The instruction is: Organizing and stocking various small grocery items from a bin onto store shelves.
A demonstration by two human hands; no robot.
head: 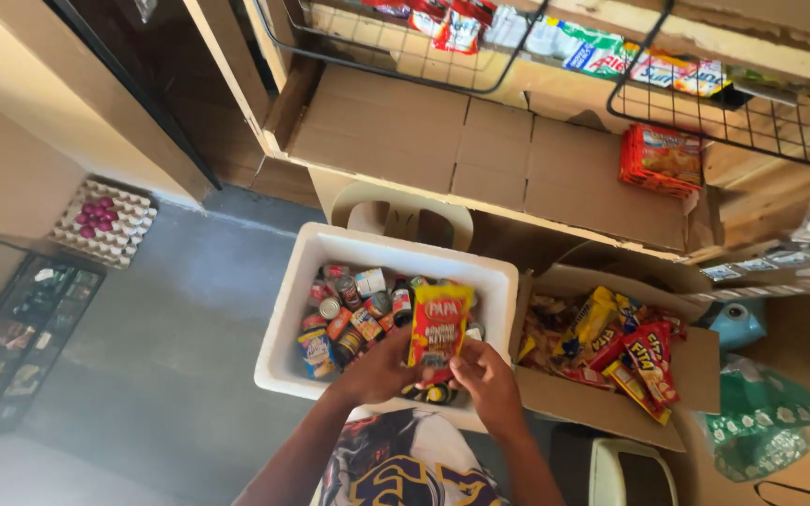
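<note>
At the far left, a grey cardboard egg tray (105, 223) with pink eggs is seen on the floor. A white foam box (388, 251) full of small cans and jars is placed in the middle. Above it, a yellow and red plastic sauce pouch (438, 328) is held upright, its lower part clamped by the fingers of the left hand (379, 367) and the right hand (486, 377). To the right, an open brown cardboard box (696, 361) of snack packets is seen.

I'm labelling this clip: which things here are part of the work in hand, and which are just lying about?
In hand:
yellow sauce pouch, held by left hand and right hand
white foam box of cans

Lying about:
cardboard box of snack packets
egg tray
wire baskets
</note>
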